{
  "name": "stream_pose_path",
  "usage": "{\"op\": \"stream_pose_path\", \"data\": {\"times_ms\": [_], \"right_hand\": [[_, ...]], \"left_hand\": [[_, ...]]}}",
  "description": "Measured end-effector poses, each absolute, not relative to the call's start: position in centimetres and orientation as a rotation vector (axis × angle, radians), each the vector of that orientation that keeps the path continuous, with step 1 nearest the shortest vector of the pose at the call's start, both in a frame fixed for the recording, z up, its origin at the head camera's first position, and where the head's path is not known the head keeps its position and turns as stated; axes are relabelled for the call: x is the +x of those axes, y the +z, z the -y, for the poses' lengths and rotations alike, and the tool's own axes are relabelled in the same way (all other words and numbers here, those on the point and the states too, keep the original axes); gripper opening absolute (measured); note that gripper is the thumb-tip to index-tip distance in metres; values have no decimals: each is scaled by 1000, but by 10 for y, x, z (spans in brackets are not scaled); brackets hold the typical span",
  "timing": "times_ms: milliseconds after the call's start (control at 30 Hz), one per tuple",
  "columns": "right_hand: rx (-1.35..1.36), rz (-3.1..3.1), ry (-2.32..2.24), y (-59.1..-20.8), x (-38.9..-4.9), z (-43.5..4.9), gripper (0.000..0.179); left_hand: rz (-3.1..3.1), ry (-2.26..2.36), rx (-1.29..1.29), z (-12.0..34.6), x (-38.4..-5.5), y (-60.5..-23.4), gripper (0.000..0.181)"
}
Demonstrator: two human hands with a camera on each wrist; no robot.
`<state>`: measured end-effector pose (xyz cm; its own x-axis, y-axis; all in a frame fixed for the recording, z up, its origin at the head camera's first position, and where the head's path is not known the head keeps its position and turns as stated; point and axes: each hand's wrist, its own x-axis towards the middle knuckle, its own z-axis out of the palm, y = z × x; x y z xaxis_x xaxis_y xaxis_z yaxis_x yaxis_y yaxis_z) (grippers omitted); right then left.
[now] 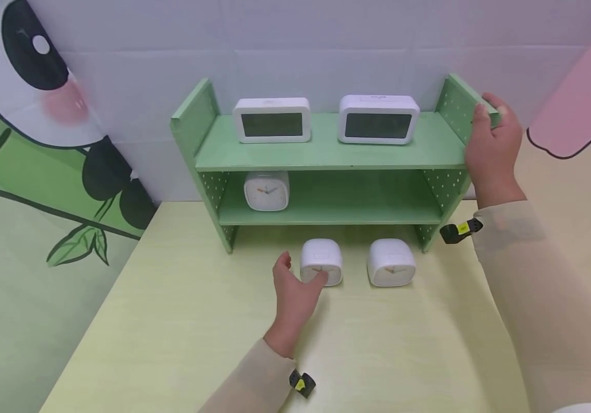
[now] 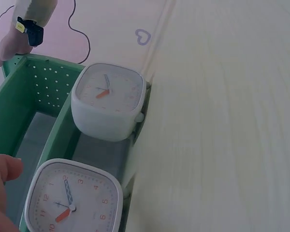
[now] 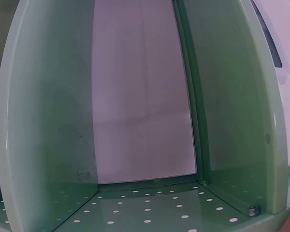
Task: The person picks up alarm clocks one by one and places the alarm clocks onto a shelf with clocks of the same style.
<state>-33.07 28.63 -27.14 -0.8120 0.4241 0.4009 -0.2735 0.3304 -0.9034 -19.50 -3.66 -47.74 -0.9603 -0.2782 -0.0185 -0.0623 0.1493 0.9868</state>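
Note:
My left hand [image 1: 295, 295] is spread beside a small white analog alarm clock [image 1: 321, 255] on the table, its thumb in front of the dial. In the left wrist view, a gap shows between the fingers and that clock [image 2: 87, 193]. A second white alarm clock [image 1: 391, 261] stands to its right. With my right hand [image 1: 496, 149] I grip the top of the right side panel of a green shelf [image 1: 326, 158]; in the right wrist view only a bit of that hand shows. A third alarm clock [image 1: 266, 192] sits at the left of the middle shelf.
Two white digital clocks, a left one [image 1: 272, 120] and a right one [image 1: 379, 119], stand on the top shelf. The shelf unit stands on a pale wooden table [image 1: 171, 321] against a wall [image 1: 321, 34] with cartoon drawings. Perforated panels close its sides.

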Motion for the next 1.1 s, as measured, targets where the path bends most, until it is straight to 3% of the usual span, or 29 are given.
{"op": "stream_pose_path", "data": {"times_ms": [167, 533, 800, 1100], "right_hand": [[-141, 2009, 1528, -272, -330, -287, 46], [-174, 2009, 1552, -274, -330, -292, 47], [-151, 1964, 1542, -279, -329, -296, 45], [-133, 1973, 1522, -277, -328, -296, 45]], "left_hand": [[2250, -1886, 397, 24, -201, -485, 110], [2163, -1763, 426, -1, -207, -490, 110], [2185, -1647, 432, -17, -209, -489, 127], [2171, -1654, 468, -19, -215, -497, 116]]}}
